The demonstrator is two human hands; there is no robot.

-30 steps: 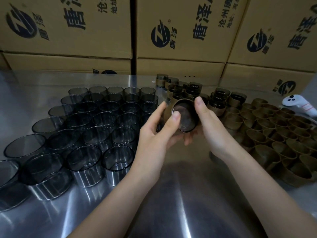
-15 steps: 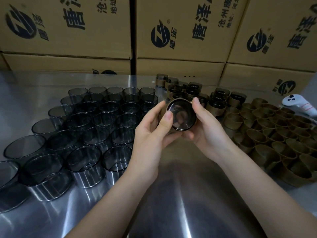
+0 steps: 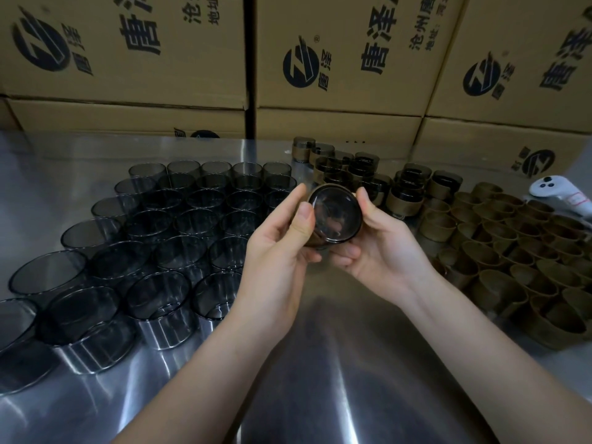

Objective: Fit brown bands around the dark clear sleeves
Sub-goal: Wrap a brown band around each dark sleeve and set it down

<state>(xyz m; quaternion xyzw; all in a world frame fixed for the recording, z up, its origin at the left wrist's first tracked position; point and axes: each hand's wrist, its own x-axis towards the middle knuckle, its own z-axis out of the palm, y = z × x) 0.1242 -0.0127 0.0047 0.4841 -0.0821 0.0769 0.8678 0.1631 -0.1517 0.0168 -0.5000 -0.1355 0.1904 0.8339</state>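
A: Position of the work piece?
B: The dark clear sleeve [image 3: 334, 216] is held above the bench [image 3: 320, 363], open end toward the camera, a brown band [image 3: 333, 186] round it.
A: Fingers?
B: Both the left hand [image 3: 282, 251] and the right hand [image 3: 381, 251] grip it, thumbs at the rim, fingers [image 3: 347, 251] curled beneath.
A: Stock?
B: Standing bare sleeves [image 3: 166, 245] left, loose bands [image 3: 499, 251] right, banded sleeves [image 3: 407, 200] at the back

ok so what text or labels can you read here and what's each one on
"唐泽": large print on the cardboard boxes, and small beside each round logo.
"沧州唐": smaller line on the middle box, cut off by the frame.
"地址": next to that; the rest is too small.
On the white controller, the sticker is too blurred to read.
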